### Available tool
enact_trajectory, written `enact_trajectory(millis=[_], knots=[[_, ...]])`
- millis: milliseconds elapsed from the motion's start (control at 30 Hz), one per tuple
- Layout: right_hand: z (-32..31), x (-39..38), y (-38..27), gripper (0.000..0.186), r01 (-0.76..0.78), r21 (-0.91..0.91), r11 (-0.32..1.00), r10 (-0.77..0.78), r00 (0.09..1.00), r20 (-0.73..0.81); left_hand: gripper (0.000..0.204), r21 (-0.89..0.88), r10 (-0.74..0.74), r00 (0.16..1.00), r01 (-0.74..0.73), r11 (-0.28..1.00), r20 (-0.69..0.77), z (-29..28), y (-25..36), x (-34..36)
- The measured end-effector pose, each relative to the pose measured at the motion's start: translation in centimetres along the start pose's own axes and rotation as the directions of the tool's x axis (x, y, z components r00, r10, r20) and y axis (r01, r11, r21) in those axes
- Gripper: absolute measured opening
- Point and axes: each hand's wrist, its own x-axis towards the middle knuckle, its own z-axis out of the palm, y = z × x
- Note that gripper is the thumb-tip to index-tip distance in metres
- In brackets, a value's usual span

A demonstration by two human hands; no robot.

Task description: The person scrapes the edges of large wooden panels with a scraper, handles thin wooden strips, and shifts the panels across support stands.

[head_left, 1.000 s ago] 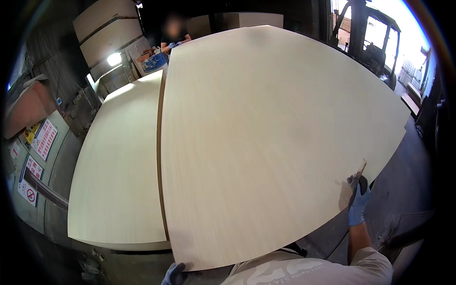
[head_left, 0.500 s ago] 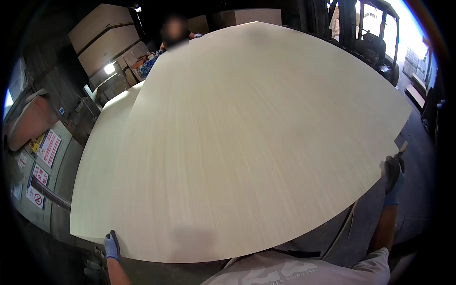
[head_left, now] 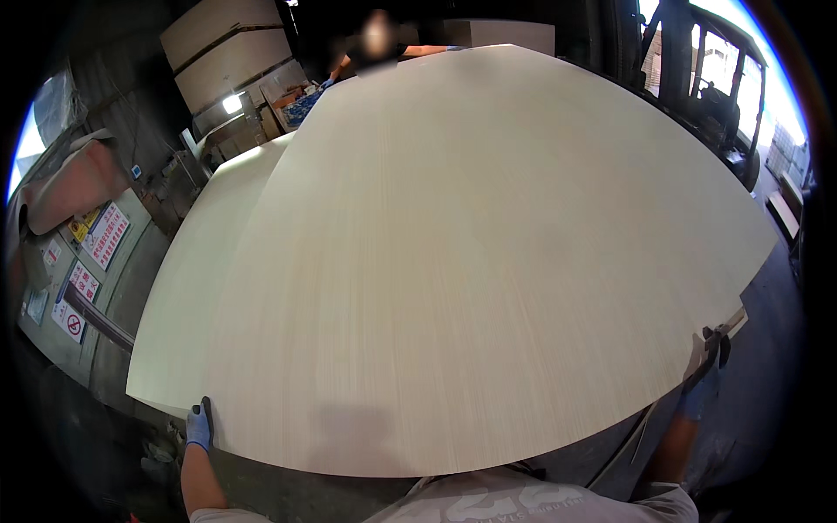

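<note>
A large pale wood-grain sheet (head_left: 471, 261) spreads across most of the view, overlapping another pale panel (head_left: 222, 192) at the left. My left hand (head_left: 200, 427), in a blue glove with dark fingertips, grips the near edge at the left corner, thumb on top and fingers hidden beneath. At the near right edge my right hand (head_left: 711, 362), gloved alike, is closed around the sheet's rim. A narrow pale strip (head_left: 738, 321) shows beside that hand; whether it is held or part of a board underneath, I cannot tell. Across the far edge a co-worker (head_left: 377, 48) has arms spread along the sheet.
Tall stacks of boards (head_left: 228, 52) stand at the back left. A forklift (head_left: 719, 96) is parked at the far right near a bright opening. To the left are a grey cabinet with signs (head_left: 105, 235) and a metal bar (head_left: 100, 318). Grey floor (head_left: 750, 401) shows at the right.
My right hand has come down and nearer, onto the sheet's right edge. My left hand keeps its grip. The co-worker's arms have spread wider, and the view has shifted slightly left.
</note>
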Motion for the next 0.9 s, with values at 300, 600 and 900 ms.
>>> enact_trajectory(millis=[300, 600, 900], knots=[[-10.4, 4.2, 10.8, 0.048, -0.110, 0.578, 0.809, -0.094, 0.945, 0.312, 0.056, -0.039, -0.099, 0.994, 0.098, 0.994, -0.043, -0.5, 5.2, -2.5], [5.3, -10.0, -7.2, 0.048, 0.701, -0.606, 0.376, -0.646, 0.667, 0.372, 0.042, -0.439, -0.054, 0.997, 0.073, 0.895, 0.055, 9.4, -7.8, 1.5], [13.1, -11.3, -15.2, 0.040, 0.661, -0.411, 0.628, -0.658, 0.733, 0.172, 0.059, -0.358, -0.204, 0.679, 0.589, 0.725, 0.705, 40.3, -3.7, -9.4]])
